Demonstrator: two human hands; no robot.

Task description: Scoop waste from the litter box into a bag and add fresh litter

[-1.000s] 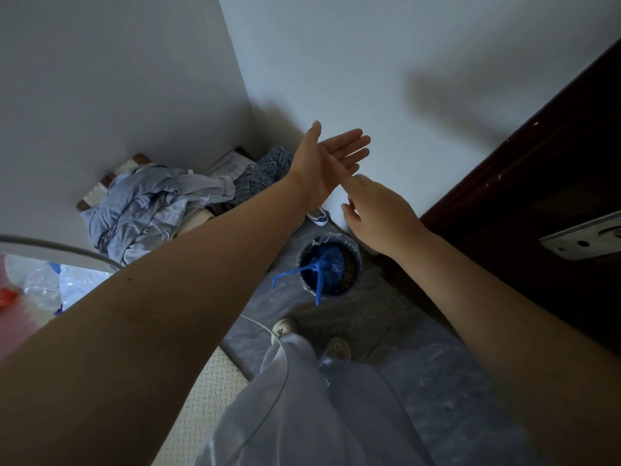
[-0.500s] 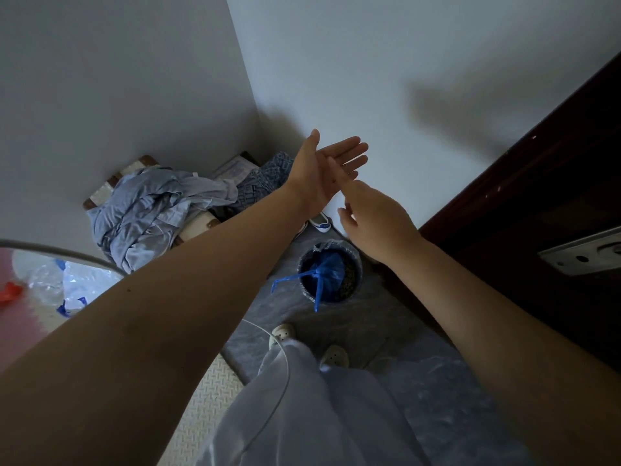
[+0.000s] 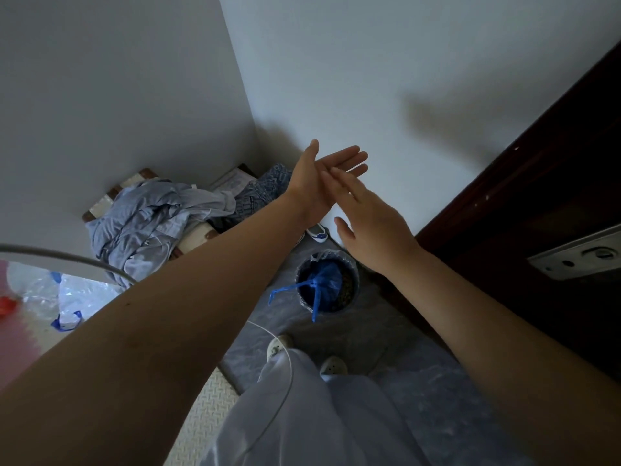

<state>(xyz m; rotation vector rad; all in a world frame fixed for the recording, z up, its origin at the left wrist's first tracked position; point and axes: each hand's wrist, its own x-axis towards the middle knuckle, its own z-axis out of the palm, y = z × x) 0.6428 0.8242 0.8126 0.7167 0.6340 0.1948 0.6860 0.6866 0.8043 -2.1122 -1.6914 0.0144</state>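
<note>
Holding left hand (image 3: 314, 186) out flat, fingers straight, gripping nothing. Laying right hand (image 3: 376, 227) across left palm, fingers touching it, also straight and empty. Seeing tied blue bag (image 3: 322, 284) sitting inside round bin (image 3: 356, 277) on floor below hands, drawstrings trailing over rim. Standing beside dark door (image 3: 537, 203), clothes pile (image 3: 151, 220) lying in corner to left.

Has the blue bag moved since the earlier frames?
No. The blue bag sits in the same spot inside the bin, drawstrings draped over its rim as before.
</note>
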